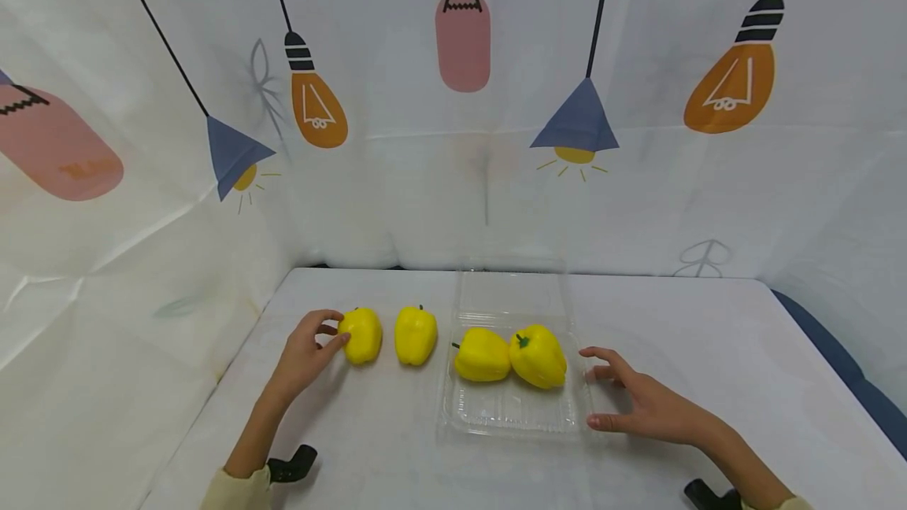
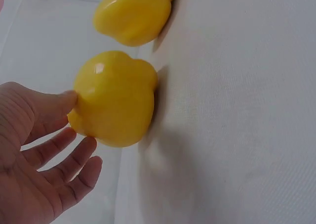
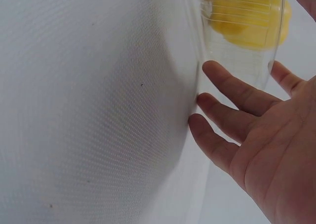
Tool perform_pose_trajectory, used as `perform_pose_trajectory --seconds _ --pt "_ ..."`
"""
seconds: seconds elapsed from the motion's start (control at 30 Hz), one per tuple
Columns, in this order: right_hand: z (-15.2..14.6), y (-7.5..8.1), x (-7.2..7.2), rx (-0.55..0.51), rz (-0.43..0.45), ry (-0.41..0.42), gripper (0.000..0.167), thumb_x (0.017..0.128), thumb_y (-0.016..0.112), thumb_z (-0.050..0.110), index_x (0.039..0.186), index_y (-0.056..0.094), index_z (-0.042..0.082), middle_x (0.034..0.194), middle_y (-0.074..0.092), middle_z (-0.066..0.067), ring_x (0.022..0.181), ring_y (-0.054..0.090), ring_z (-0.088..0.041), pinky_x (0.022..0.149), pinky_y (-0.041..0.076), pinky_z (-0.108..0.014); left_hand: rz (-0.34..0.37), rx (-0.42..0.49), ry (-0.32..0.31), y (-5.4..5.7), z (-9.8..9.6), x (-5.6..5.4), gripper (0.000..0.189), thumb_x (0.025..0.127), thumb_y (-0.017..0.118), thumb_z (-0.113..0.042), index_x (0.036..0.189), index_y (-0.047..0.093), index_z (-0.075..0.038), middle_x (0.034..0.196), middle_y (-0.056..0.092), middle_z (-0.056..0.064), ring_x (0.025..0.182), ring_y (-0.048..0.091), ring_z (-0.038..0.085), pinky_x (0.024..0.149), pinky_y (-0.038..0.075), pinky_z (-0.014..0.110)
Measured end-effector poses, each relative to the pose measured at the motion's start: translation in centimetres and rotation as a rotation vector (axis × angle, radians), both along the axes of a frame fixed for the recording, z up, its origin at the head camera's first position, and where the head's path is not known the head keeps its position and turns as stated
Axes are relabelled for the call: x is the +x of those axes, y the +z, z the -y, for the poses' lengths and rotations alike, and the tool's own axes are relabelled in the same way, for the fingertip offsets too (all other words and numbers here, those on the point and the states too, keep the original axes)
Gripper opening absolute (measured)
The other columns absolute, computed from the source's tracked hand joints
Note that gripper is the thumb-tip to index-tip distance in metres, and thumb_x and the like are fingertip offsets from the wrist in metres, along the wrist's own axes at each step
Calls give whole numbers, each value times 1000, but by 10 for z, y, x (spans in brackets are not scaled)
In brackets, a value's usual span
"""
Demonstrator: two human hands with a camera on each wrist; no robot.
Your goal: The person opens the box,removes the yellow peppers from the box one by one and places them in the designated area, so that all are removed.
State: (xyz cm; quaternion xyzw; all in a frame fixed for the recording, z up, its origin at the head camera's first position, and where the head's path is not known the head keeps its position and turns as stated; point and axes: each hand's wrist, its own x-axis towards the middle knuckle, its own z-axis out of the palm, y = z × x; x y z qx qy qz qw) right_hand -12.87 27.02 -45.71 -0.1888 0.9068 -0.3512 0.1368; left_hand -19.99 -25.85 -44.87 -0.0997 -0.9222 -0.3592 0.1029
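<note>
In the head view a yellow bell pepper (image 1: 360,335) lies on the white table at the left. The thumb and fingertips of my left hand (image 1: 308,356) touch its left side, fingers loosely bent. A second bell pepper (image 1: 415,335) sits just right of it. Two more bell peppers, one on its side (image 1: 482,355) and one tilted (image 1: 538,356), rest in a clear plastic clamshell box (image 1: 510,414) with its lid laid back. Beside the box's right edge is my right hand (image 1: 648,408), its fingers spread and holding nothing. The right wrist view shows its fingertips by the box wall (image 3: 237,61).
A white tabletop (image 1: 680,321) spreads under everything. Behind it hangs a white sheet (image 1: 397,195) printed with lamps and bulbs. Dark blue material (image 1: 829,345) shows past the table's right edge.
</note>
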Motion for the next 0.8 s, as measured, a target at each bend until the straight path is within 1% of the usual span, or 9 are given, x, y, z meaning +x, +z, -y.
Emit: perform_pose_trajectory --seconds 0.07,0.17,0.27,0.33,0.43,0.57,0.7,0.8 --pt "0 0 0 2 5 -4 88 83 76 47 150 24 23 132 57 -9 122 50 -40 94 39 -68 -11 6 -3 0 -1 0 33 91 70 -4 121 57 -2 120 58 16 104 62 33 77 52 41" --pt "0 0 0 5 8 -9 88 83 76 47 150 24 23 132 58 -9 122 51 -40 94 39 -67 -20 26 -9 -1 -2 -1 30 92 68 -2 119 58 -1 119 59 16 107 62 36 80 53 46" --pt "1 0 0 9 8 -13 88 83 76 47 150 25 23 132 58 -9 122 51 -39 94 40 -67 -32 48 -8 -3 -3 -2 27 92 66 0 118 58 0 118 59 17 106 64 37 81 54 48" --pt "1 0 0 8 8 -13 88 83 76 48 150 25 24 132 58 -9 122 51 -39 94 40 -67 -32 61 -1 -4 -4 -3 25 93 64 1 118 58 0 119 58 18 104 65 38 81 55 47" --pt "0 0 0 8 5 -7 88 83 76 48 150 24 23 131 58 -8 121 51 -39 94 40 -66 -4 85 11 -5 -7 -3 24 94 63 0 117 57 1 119 57 18 102 66 38 79 56 43" --pt "0 -1 0 3 -6 0 88 83 76 48 150 24 23 131 58 -9 121 52 -39 94 40 -66 23 88 27 -5 -9 -3 22 95 63 -2 117 56 0 120 57 18 100 66 37 78 57 41" --pt "0 0 0 -4 -6 -1 89 83 77 48 151 25 23 131 58 -9 122 51 -39 95 39 -67 23 79 29 -4 -10 -2 22 95 63 -4 116 57 -1 119 57 17 101 66 37 79 56 44" --pt "0 0 0 -3 2 -4 89 83 77 47 150 25 23 132 58 -9 123 50 -39 95 39 -67 7 63 22 -4 -9 -1 23 95 64 -5 117 57 0 119 57 17 103 64 36 79 56 43"
